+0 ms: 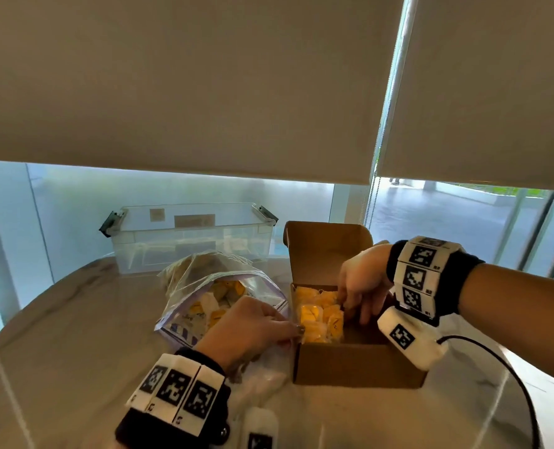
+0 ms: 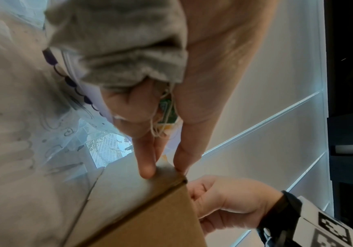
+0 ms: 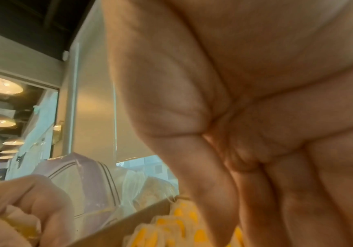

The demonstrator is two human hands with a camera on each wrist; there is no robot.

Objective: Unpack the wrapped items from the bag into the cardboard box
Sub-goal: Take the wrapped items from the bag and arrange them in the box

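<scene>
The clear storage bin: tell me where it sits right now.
In the head view the clear storage bin stands at the table's far edge against the window, left of centre, behind the zip bag and left of the cardboard box.

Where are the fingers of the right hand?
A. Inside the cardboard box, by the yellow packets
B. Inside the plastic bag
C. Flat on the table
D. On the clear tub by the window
A: in the head view the right hand reaches down into the open cardboard box, its fingers beside the yellow wrapped packets, apart from the zip-top plastic bag.
</scene>
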